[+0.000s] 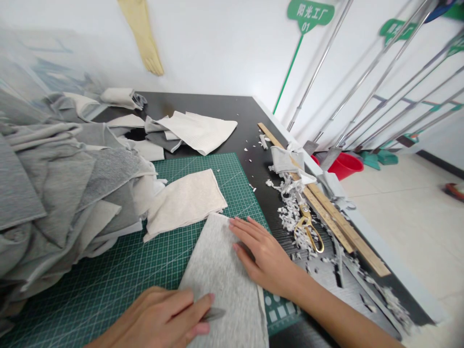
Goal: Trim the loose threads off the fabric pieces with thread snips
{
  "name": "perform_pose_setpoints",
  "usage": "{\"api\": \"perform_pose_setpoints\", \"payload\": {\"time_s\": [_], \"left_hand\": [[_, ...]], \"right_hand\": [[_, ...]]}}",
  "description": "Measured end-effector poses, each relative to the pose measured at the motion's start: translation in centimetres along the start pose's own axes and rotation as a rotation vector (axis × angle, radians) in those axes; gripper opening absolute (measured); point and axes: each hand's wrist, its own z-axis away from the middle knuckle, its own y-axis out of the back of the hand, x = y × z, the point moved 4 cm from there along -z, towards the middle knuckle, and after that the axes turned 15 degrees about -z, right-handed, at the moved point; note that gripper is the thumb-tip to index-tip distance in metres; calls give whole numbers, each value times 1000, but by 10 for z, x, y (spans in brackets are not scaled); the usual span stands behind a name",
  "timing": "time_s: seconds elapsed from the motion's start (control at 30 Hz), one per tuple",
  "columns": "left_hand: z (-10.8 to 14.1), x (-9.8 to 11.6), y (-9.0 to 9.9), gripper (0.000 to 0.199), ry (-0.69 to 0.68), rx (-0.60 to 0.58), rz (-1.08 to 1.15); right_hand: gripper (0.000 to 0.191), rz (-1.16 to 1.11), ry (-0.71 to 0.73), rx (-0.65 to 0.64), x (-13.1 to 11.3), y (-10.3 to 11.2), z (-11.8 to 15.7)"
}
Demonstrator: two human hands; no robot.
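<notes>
A light grey piece of cloth (221, 275) lies flat on the green cutting mat (119, 278). My right hand (263, 256) rests on its right edge with fingers spread. My left hand (170, 311) is over the cloth's lower left, fingers bent round a small grey pointed tool (214, 314), perhaps a blade; most of it is hidden and it is slightly blurred. Just beyond the grey cloth, a cream cloth piece (188, 198) lies on the mat, close to the fabric heap.
A big heap of grey fabric (68, 179) covers the left side. White cloth (203, 130) lies behind the mat. To the right are wooden rulers (348, 232), gold-handled scissors (308, 229) and fabric scraps (288, 203). A red bucket (346, 166) stands on the floor.
</notes>
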Motion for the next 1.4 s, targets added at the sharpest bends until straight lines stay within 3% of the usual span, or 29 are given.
{"api": "perform_pose_setpoints", "payload": {"time_s": [0.13, 0.37, 0.73, 0.93, 1.17, 1.4], "left_hand": [[-1, 0, -1, 37, -6, -86, 43], [14, -12, -10, 30, 132, -57, -23], [2, -3, -8, 34, -21, -65, -51], [9, -5, -13, 35, 13, -88, -40], [-6, -2, -4, 35, -37, -61, -25], [7, -4, -10, 34, 7, -84, -41]], "right_hand": [[44, -6, -2, -1, 0, 0, 0], [46, -14, 3, 4, -1, 0, -1], [44, 2, 0, -11, -1, -1, 2], [45, -7, 5, -1, -2, -1, 1], [43, 6, 9, -11, -3, -1, 1], [43, 8, -1, -18, -2, -2, 1]]}}
